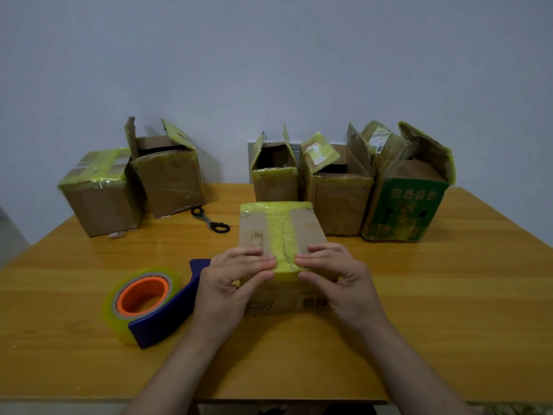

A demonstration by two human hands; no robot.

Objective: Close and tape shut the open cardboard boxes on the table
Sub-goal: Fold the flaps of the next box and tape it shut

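The small closed box (pixel 311 232) stood in the middle of the tabletop (pixel 449 295). The left hand (pixel 230 283) and the right hand (pixel 338 280) pressed its yellow tape strip (pixel 282 235) at the near top edge, fingers flat on top and thumbs on the front. A tape dispenser (pixel 149 304) lay just left of it. Scissors (pixel 211 220) and open boxes (pixel 335 187) were behind.

Small handling symbols (pixel 263 307) stand on the near box (pixel 309 227); print (pixel 414 194) on the green box (pixel 398 218) is unreadable.

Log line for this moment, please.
left hand, right hand: pressing tape on front box | tape dispenser: idle | open boxes: four behind
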